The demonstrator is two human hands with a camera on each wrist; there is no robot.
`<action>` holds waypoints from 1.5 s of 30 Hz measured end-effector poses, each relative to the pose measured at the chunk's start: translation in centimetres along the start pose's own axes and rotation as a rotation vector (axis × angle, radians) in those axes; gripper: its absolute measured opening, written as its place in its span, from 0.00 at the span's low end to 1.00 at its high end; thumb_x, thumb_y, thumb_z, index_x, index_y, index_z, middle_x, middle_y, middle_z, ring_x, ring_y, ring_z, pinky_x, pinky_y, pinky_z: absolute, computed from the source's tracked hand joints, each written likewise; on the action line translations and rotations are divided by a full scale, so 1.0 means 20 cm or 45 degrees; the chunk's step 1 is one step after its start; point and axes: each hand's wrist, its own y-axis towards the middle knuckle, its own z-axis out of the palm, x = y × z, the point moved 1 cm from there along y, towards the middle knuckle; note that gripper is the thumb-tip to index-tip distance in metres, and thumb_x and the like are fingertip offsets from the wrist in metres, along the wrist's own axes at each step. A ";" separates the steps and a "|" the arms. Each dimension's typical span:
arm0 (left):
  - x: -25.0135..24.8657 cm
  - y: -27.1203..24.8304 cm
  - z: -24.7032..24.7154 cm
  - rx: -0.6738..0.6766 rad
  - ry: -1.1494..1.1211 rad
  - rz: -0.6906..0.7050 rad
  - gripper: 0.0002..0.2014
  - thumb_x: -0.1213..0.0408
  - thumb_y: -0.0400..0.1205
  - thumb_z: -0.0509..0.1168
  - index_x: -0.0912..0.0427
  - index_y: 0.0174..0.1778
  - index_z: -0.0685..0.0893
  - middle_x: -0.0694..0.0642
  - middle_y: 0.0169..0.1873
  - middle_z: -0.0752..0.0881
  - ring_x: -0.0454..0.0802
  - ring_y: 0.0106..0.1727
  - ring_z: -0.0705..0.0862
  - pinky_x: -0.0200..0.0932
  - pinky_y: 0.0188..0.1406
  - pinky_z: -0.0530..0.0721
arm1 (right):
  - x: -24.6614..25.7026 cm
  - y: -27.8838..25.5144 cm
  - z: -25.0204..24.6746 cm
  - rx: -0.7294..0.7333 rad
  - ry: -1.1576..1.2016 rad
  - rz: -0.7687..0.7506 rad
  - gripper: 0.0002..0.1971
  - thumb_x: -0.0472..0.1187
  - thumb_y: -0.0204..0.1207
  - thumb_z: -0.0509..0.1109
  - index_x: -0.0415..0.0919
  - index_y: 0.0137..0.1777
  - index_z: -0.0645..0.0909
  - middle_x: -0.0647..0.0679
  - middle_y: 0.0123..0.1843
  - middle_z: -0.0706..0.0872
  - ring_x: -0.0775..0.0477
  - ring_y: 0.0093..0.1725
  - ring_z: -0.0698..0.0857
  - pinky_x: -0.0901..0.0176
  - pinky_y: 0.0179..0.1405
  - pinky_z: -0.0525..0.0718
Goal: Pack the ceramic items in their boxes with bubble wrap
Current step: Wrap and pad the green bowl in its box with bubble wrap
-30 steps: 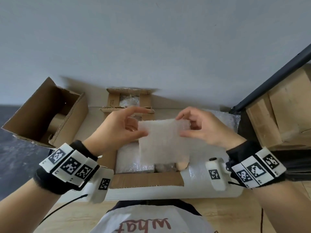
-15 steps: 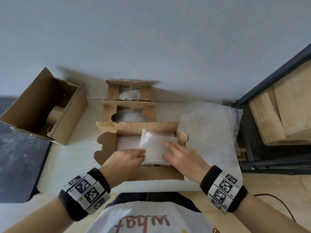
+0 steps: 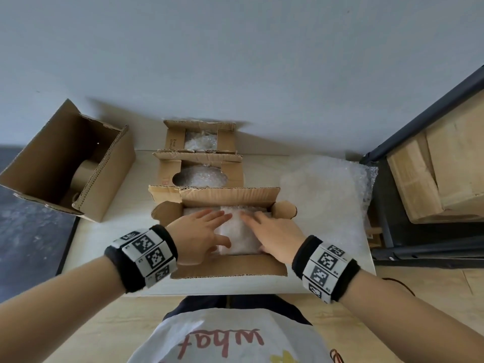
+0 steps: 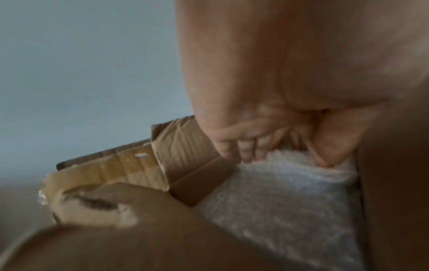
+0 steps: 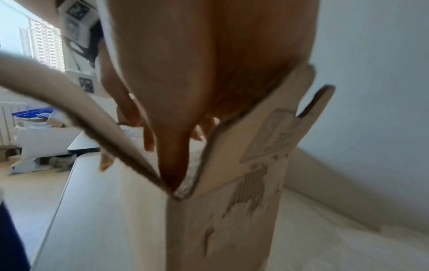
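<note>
An open cardboard box (image 3: 230,196) stands on the white table (image 3: 86,237) right in front of me. A folded sheet of bubble wrap (image 3: 239,238) lies on top of its padded contents. My left hand (image 3: 200,235) lies flat on the wrap's left side, fingers straight. My right hand (image 3: 272,234) lies flat on its right side. In the left wrist view the fingers (image 4: 246,148) press into the bubble wrap (image 4: 285,201) beside a box flap (image 4: 185,157). In the right wrist view the fingers (image 5: 171,155) reach down inside the box (image 5: 232,210). No ceramic shows; it is hidden under the wrap.
Two smaller open boxes with bubble wrap inside, one (image 3: 200,172) behind the near box and one (image 3: 200,137) behind that. A larger brown carton (image 3: 65,163) sits tilted at the left. A spare bubble wrap sheet (image 3: 324,195) covers the table's right part. A dark shelf frame (image 3: 408,121) with cartons stands at the right.
Both hands brought the bubble wrap sheet down from in front of me into the near box. They now lie flat on it, further into the box than half a second ago.
</note>
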 end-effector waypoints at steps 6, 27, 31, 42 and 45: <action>0.03 0.03 0.00 0.205 -0.106 0.019 0.23 0.62 0.86 0.53 0.32 0.74 0.65 0.50 0.84 0.40 0.54 0.84 0.49 0.49 0.78 0.58 | 0.03 0.05 0.03 0.083 -0.031 0.102 0.36 0.32 0.81 0.59 0.33 0.83 0.42 0.32 0.68 0.77 0.33 0.61 0.81 0.42 0.51 0.81; 0.01 -0.07 -0.01 0.156 -0.114 -0.040 0.20 0.53 0.88 0.47 0.34 0.77 0.65 0.42 0.83 0.42 0.51 0.84 0.44 0.56 0.81 0.44 | -0.41 -0.27 -0.05 -1.036 0.665 0.432 0.11 0.35 0.79 0.67 0.34 0.59 0.81 0.41 0.55 0.85 0.45 0.53 0.84 0.63 0.49 0.76; 0.04 -0.15 0.02 0.000 -0.199 -0.044 0.21 0.52 0.88 0.46 0.32 0.78 0.60 0.39 0.82 0.40 0.47 0.84 0.43 0.49 0.82 0.44 | -0.60 -0.20 0.19 -0.628 0.688 0.712 0.22 0.43 0.79 0.69 0.37 0.71 0.74 0.41 0.70 0.77 0.43 0.67 0.78 0.56 0.61 0.77; -0.02 -0.24 0.07 -0.099 -0.289 -0.117 0.27 0.43 0.83 0.34 0.35 0.80 0.56 0.39 0.81 0.45 0.45 0.83 0.50 0.41 0.79 0.44 | -0.59 0.00 0.52 -0.140 0.468 0.854 0.32 0.48 0.78 0.70 0.42 0.78 0.62 0.40 0.82 0.58 0.40 0.76 0.66 0.48 0.69 0.71; -0.05 -0.25 0.07 -0.087 -0.283 -0.133 0.34 0.37 0.79 0.27 0.35 0.79 0.61 0.40 0.81 0.44 0.46 0.83 0.49 0.40 0.77 0.42 | -0.59 -0.01 0.55 -0.233 0.468 0.851 0.22 0.47 0.79 0.68 0.41 0.71 0.72 0.42 0.77 0.66 0.41 0.71 0.71 0.50 0.62 0.77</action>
